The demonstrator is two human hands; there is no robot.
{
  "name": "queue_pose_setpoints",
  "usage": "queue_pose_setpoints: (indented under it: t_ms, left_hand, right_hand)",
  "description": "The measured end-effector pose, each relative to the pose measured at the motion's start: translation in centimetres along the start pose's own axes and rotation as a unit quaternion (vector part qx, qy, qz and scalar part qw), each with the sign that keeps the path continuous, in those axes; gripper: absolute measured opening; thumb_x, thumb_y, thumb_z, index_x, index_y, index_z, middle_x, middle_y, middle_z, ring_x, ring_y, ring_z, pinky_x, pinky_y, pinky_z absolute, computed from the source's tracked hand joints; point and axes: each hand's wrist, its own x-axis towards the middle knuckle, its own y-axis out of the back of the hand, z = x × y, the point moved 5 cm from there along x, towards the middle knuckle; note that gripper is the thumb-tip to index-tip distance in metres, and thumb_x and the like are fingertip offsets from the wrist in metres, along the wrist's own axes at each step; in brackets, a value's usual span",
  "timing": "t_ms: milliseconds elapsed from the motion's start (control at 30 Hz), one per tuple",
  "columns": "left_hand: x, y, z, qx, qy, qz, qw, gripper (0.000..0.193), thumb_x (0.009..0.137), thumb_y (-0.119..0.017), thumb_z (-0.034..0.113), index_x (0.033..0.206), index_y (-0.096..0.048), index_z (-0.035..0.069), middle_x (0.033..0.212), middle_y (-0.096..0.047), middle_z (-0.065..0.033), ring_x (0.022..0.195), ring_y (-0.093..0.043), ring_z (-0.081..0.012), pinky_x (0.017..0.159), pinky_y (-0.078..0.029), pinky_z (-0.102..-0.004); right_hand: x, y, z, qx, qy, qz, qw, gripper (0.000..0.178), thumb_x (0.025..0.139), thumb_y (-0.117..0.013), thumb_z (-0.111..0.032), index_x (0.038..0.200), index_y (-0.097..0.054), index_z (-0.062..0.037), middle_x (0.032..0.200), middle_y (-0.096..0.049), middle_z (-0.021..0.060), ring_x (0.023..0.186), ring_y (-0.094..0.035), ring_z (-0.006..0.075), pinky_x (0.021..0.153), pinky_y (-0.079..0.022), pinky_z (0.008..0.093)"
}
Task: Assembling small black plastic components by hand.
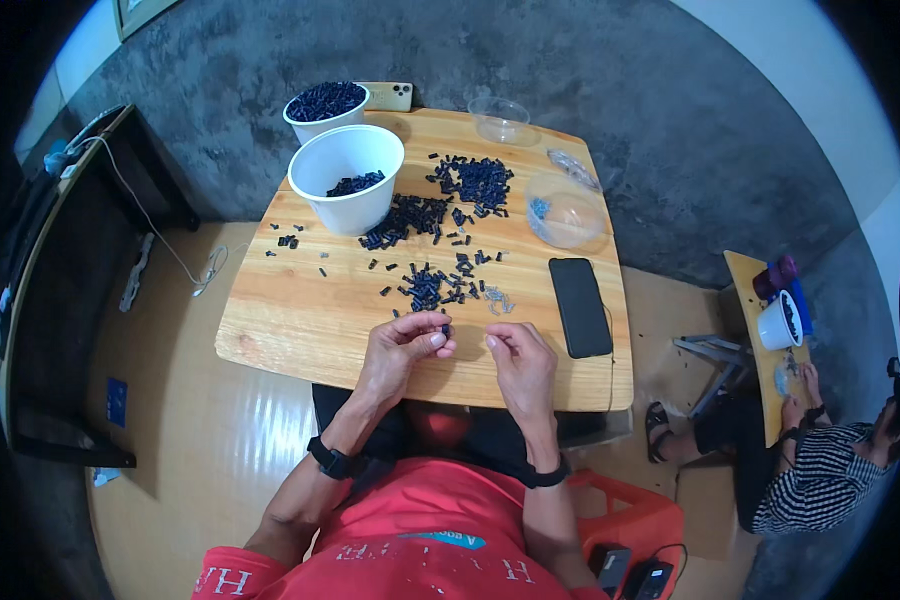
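Wooden tabletop (290, 320): white tub (355, 212) beside dark pieces (425, 288), phone (580, 308) near right hand (523, 368)

A small workroom is showing here: heaps of small black parts (485, 185) are lying on the wooden table (290, 310), white tubs (355, 215) are standing there, and a co-worker (820, 478) is sitting at a bench (771, 385) to its right.

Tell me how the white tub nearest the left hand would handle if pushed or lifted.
The white tub is probably light for its size: its dark pieces sit low inside. It looks thin-walled, so may flex; narrower at the base, it could tip if pushed high.
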Motion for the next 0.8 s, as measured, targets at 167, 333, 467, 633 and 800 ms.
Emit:
queue_pose_setpoints:
  t_ms: [167,333,467,633,800]
  left_hand:
    - [-0.9,-1.0,1.2,0.048,-0.059,-0.013,0.997,0.021,0.084,-0.064,-0.003,0.105,-0.065,-0.001,0.093,-0.067,-0.0100,0.080,-0.065,-0.0170,0.077,-0.054,-0.0274]
    - [-1.5,-1.8,2.7,0.118,-0.137,-0.033,0.983,0.020,0.084,-0.065,-0.002,0.103,-0.066,-0.001,0.093,-0.067,-0.0098,0.081,-0.066,-0.0169,0.076,-0.054,-0.0278]
    - [-1.3,-1.2,1.8,-0.027,-0.047,-0.019,0.998,0.019,0.085,-0.065,0.000,0.104,-0.066,0.000,0.093,-0.068,-0.0100,0.084,-0.066,-0.0169,0.076,-0.055,-0.0281]
    - [-1.3,-0.9,0.3,-0.137,0.017,-0.011,0.990,0.015,0.086,-0.065,0.003,0.101,-0.066,0.003,0.093,-0.068,-0.0097,0.085,-0.066,-0.0184,0.077,-0.054,-0.0300]
    - [-1.3,-0.9,-0.3,-0.160,0.020,-0.007,0.987,0.015,0.084,-0.067,0.002,0.099,-0.067,0.004,0.091,-0.068,-0.0075,0.083,-0.065,-0.0171,0.077,-0.054,-0.0291]
  right_hand:
    - [-0.7,-0.4,-1.5,0.331,-0.120,-0.013,0.936,0.015,0.089,-0.066,-0.009,0.100,-0.065,0.0016,0.088,-0.066,0.0036,0.079,-0.060,0.0070,0.072,-0.049,0.0224]
    - [-1.1,-0.6,-2.4,0.343,-0.130,-0.002,0.930,0.017,0.089,-0.066,-0.009,0.102,-0.065,0.0013,0.087,-0.066,0.0028,0.079,-0.060,0.0076,0.073,-0.048,0.0216]
    - [-1.8,-1.3,-2.3,0.343,-0.139,-0.018,0.929,0.017,0.088,-0.067,-0.009,0.102,-0.065,0.0012,0.089,-0.067,0.0033,0.081,-0.061,0.0077,0.074,-0.048,0.0210]
    - [-2.0,-1.9,-2.3,0.352,-0.137,-0.024,0.926,0.016,0.088,-0.067,-0.008,0.102,-0.065,0.0011,0.092,-0.068,0.0045,0.082,-0.062,0.0082,0.075,-0.049,0.0217]
    - [-2.0,-2.1,-1.9,0.331,-0.142,-0.023,0.932,0.017,0.087,-0.067,-0.008,0.101,-0.065,0.0013,0.091,-0.068,0.0049,0.082,-0.063,0.0088,0.076,-0.050,0.0228]
